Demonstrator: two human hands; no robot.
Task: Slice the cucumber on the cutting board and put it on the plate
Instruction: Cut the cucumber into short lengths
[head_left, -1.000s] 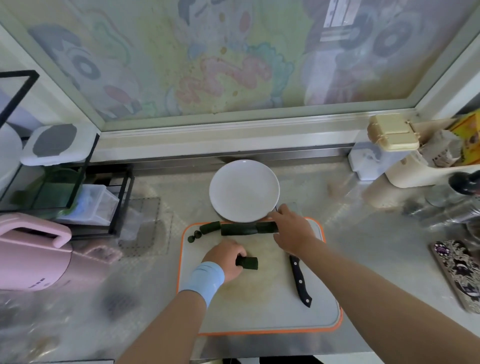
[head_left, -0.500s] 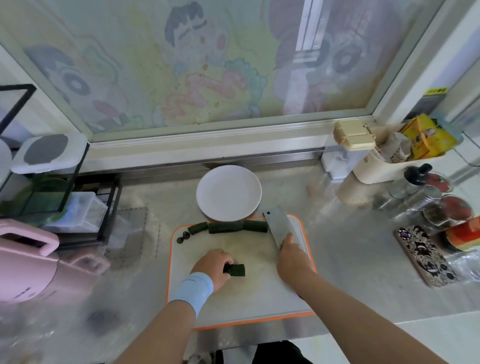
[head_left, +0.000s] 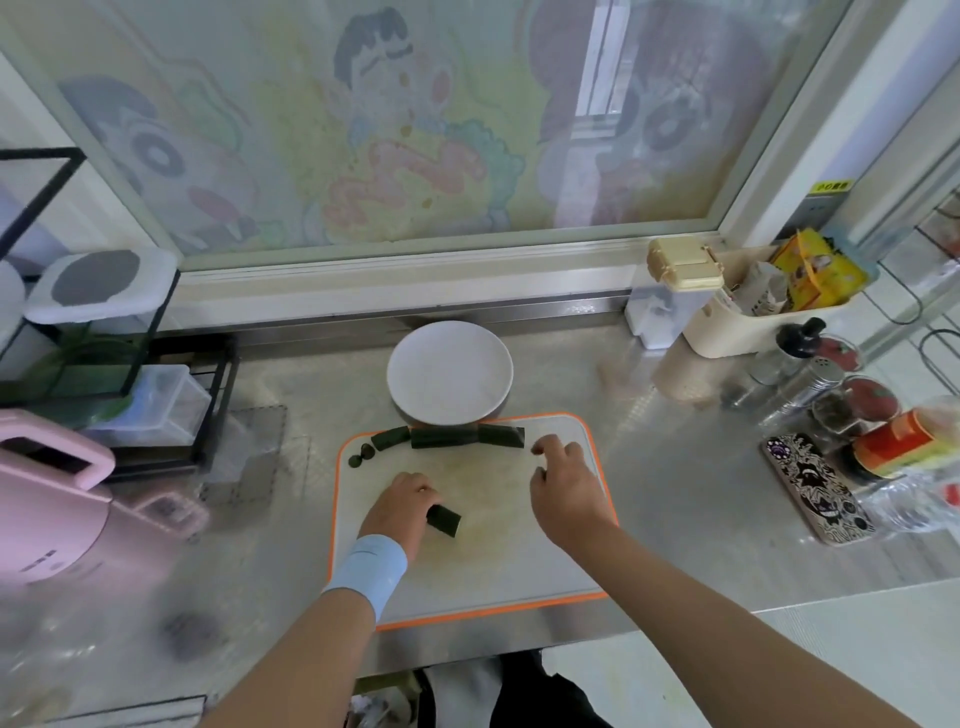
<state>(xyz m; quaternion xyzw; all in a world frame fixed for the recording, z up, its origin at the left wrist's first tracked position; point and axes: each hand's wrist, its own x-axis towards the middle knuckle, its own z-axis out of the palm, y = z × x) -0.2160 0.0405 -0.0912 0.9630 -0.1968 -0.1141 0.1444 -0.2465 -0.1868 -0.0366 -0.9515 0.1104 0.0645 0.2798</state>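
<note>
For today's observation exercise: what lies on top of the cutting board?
On the cutting board: a row of cucumber pieces along its far edge, two small end bits, and one chunk under the left hand. The knife isn't visible.

Brushed, faintly reflective steel counter (head_left: 675, 467); matt white plastic cutting board with orange rim (head_left: 498, 566); smooth glossy round white ceramic plate (head_left: 450, 371); soft pale-blue cloth wristband (head_left: 370, 566).

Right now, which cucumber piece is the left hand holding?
The short cucumber chunk mid-board, alone under the left hand; the other pieces line the board's far edge.
</note>
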